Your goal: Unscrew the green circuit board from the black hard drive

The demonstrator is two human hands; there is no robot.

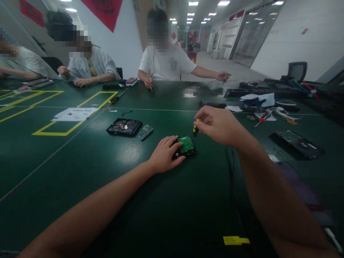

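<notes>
A small black hard drive [185,145], with its green circuit board facing up, lies on the green tabletop. My left hand [167,154] grips it from the left, thumb along the near edge and fingers over the far side. In my right hand [215,123] is a yellow-and-black screwdriver [195,128], pinched at the top of its handle and pointing down. Its tip meets the right part of the board; the exact contact spot is too small to make out. To the left lie an opened black casing [125,127] and a loose circuit board [146,132].
At the right lies another black device [297,143] with an exposed board. Behind it are a red-handled screwdriver [263,119], gloves [258,100] and cables. A second yellow-and-black screwdriver [114,99] and paper [75,114] lie left. Several people sit across the table.
</notes>
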